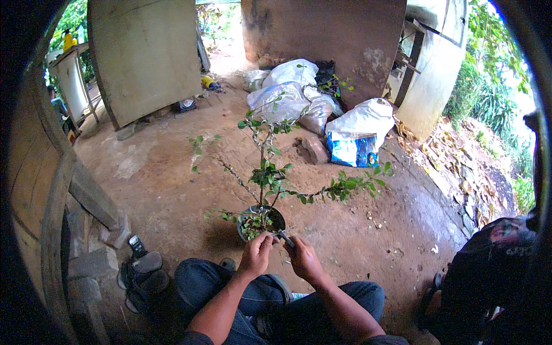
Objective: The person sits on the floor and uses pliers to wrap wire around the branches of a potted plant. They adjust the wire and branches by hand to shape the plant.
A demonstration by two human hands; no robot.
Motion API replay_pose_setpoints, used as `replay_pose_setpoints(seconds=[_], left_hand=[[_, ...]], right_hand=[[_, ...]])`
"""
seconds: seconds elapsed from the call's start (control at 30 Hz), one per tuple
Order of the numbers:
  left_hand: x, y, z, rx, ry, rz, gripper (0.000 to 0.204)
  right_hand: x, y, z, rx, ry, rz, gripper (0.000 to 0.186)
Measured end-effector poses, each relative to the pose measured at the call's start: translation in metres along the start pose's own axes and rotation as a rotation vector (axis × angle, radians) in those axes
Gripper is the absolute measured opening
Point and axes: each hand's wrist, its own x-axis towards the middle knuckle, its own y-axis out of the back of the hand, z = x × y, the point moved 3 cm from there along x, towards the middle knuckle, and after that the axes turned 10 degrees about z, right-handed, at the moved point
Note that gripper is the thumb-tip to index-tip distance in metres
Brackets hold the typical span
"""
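Observation:
A small potted tree (263, 178) with thin branches and green leaves stands in front of me in a round dark pot (278, 217). Pale bands, like wire, wind along some of its branches. Just in front of the pot's near rim, my left hand (256, 255) has its fingers pinched together; what lies between them is too small to name. My right hand (306, 260) is closed around a slim grey hand tool (286, 238), whose tip points toward the left hand. Its exact kind cannot be made out.
White sacks (287, 103) and a blue-and-white bag (352, 149) lie by the far wall. Sandals (146, 276) and concrete blocks (92, 263) sit at left, beside a wooden frame (92, 192). At right is another person in dark clothing (489, 264). Dry leaves (454, 167) cover the slope.

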Motion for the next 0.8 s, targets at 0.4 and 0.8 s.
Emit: replay_pose_setpoints(seconds=[0.4, 0.8], left_hand=[[-0.009, -0.01, -0.004, -0.286, 0.29, -0.075, 0.032], [-0.029, -0.034, -0.031, -0.374, 0.403, 0.043, 0.032]], right_hand=[[0.001, -0.001, 0.003, -0.213, -0.083, 0.027, 0.016], [-0.009, -0.009, 0.007, -0.309, -0.065, 0.103, 0.022]])
